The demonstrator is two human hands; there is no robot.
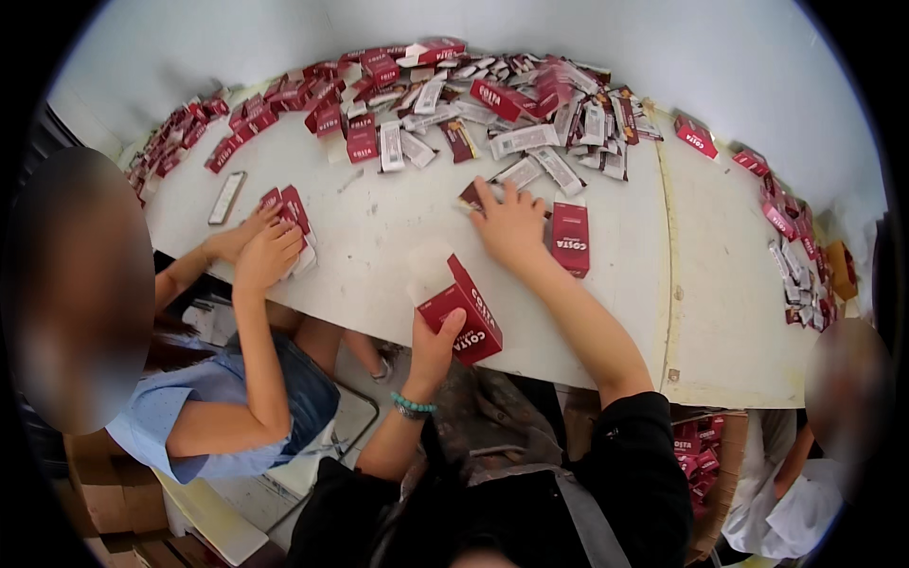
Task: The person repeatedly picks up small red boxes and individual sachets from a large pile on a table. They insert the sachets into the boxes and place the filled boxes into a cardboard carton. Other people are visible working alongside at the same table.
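Observation:
My left hand [434, 348] grips a red Costa carton [465, 323] over the front edge of the table, its thumb across the front panel. The carton's upper end is unfolded, with pale flaps standing out. Palm down and fingers spread, my right hand [513, 220] rests over a maroon sachet [470, 197] on the tabletop; whether the fingers pinch it is hidden. Just right of that hand lies another red carton [570, 238]. Silver-backed sachets [559, 170] lie just beyond my fingertips, at the near edge of a large heap.
Across the white table [369, 241], a co-worker's hands [266, 245] hold red cartons [292, 207] near a phone [227, 197]. Cartons [362, 137] and sachets line the back wall. A cardboard box [724, 468] of red cartons stands below at right, beside another person [802, 504].

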